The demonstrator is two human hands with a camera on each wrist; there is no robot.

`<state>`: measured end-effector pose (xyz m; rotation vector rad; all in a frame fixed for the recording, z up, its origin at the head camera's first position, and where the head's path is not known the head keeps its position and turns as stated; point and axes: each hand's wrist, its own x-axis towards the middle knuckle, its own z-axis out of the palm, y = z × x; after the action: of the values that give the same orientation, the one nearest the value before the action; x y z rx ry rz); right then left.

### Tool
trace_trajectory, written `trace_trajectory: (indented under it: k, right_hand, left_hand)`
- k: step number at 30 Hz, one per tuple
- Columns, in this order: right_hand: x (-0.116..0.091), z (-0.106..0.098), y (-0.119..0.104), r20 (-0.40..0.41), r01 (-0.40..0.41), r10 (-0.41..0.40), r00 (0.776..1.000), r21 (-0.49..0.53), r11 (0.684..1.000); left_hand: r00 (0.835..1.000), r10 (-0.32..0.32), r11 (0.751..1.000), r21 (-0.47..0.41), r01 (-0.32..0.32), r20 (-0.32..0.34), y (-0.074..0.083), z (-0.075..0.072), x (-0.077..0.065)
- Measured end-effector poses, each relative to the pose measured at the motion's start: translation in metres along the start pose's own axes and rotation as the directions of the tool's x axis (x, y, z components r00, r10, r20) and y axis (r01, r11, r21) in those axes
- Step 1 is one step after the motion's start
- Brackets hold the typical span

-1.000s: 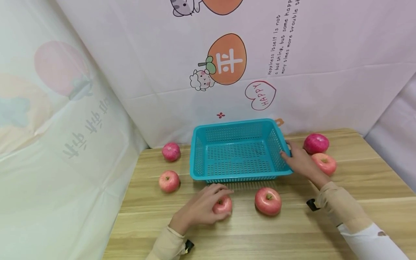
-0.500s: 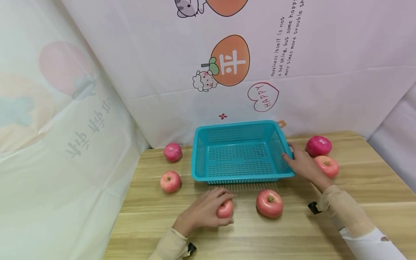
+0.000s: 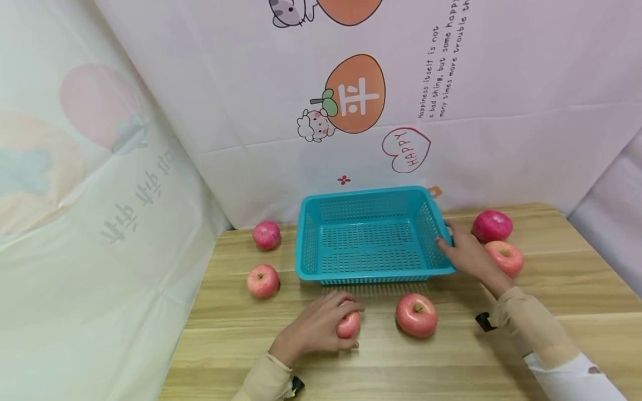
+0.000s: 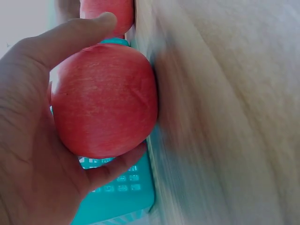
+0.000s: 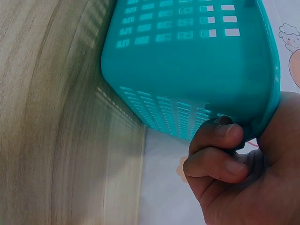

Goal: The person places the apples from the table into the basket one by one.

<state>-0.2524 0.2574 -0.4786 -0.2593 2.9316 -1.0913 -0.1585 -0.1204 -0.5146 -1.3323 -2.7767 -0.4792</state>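
Note:
My left hand (image 3: 316,328) curls its fingers and thumb round a red apple (image 3: 349,323) on the wooden table, in front of the basket. In the left wrist view that apple (image 4: 105,101) sits between thumb and fingers, its side against the table. My right hand (image 3: 466,250) grips the right end of a blue-green plastic basket (image 3: 373,275). Curled fingers (image 5: 220,161) hook under the basket's rim in the right wrist view. Nothing lies inside the basket. Another larger red apple (image 3: 416,315) stands on the table to the right of the held one.
Left of the basket are a red apple (image 3: 263,280) and a magenta round item (image 3: 266,235). A second magenta item (image 3: 492,226) and an apple (image 3: 504,258) lie just beyond the right hand. A printed cloth (image 3: 251,111) hangs behind the table (image 3: 225,345).
My left hand has settled round the apple, shifting slightly toward the front right. The whole head view has shifted a little. My right hand stays on the basket.

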Motion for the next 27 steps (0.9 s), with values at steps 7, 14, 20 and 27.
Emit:
trace_trajectory:
  k: [7,14,20,27]
  right_hand:
    - [-0.0005,-0.0011,-0.0023,0.005,-0.005,0.005,1.000,0.005,1.000]
    - [-0.0009,-0.0021,-0.0044,0.019,-0.025,0.025,1.000,0.017,1.000]
    - [-0.0009,-0.0017,-0.0039,0.019,-0.032,0.031,0.999,0.016,0.999]
    - [0.0001,-0.0008,-0.0021,0.013,-0.033,0.033,0.999,-0.004,0.999]
  left_hand:
    - [0.999,-0.044,0.999,0.005,0.044,0.025,0.0004,0.0008,0.0008]
    - [0.997,-0.063,0.998,0.029,0.062,0.034,0.0008,0.0004,0.0022]
    - [0.997,-0.070,0.997,0.043,0.069,0.024,0.0011,0.0015,0.0040]
    - [0.999,-0.053,0.998,0.044,0.053,0.002,-0.0003,0.0034,0.0044]
